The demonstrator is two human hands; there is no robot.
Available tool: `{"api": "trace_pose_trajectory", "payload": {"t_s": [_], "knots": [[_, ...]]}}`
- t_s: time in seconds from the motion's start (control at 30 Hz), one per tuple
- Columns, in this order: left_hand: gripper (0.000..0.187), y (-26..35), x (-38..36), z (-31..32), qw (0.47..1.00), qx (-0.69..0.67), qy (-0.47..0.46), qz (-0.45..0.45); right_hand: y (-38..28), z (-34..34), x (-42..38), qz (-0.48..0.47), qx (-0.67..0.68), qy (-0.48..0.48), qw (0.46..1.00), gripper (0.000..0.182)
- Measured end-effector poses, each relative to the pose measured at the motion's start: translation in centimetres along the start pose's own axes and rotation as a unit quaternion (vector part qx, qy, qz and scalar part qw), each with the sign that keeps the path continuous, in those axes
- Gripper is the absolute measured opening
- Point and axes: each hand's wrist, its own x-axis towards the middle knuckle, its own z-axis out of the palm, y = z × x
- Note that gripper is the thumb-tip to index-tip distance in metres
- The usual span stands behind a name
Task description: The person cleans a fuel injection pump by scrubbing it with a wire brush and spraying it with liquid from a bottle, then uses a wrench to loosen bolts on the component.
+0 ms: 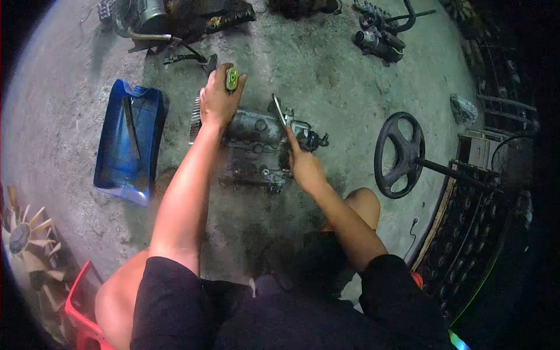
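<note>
My left hand [219, 100] is closed around a tool with a yellow-green end [232, 79]; its kind I cannot make out. It is raised over the left end of a grey metal machine part [254, 131], like a pump or gear housing, lying on the floor. A toothed gear [195, 119] shows at that end, partly behind my wrist. My right hand [304, 166] grips a slim, shiny metal tool [279, 108], bar-like or a wrench, by its lower end. That tool slants up and left across the housing's right end, near its small fittings [315, 140].
A blue cut-open container [105, 146] holding a flat strip [132, 128] lies left. Right are a black steering wheel [379, 154] on its shaft and a dark radiator-like block [461, 221]. Engine parts [204, 20] lie ahead; a fan [22, 236] and red stool [79, 303] are lower left.
</note>
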Motion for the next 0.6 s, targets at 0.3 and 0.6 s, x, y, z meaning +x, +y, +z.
{"api": "trace_pose_trajectory", "payload": {"t_s": [0.3, 0.6], "knots": [[0.046, -0.1, -0.3, -0.2, 1.000, -0.013, -0.006, -0.006, 0.5, -0.5, -0.3, -0.023, 0.045, 0.031, 0.998, 0.074], [0.047, 0.1, -0.5, -0.1, 1.000, 0.012, -0.004, 0.008, -0.7, 1.2, 1.3, -0.048, 0.112, 0.040, 0.992, 0.074]]}}
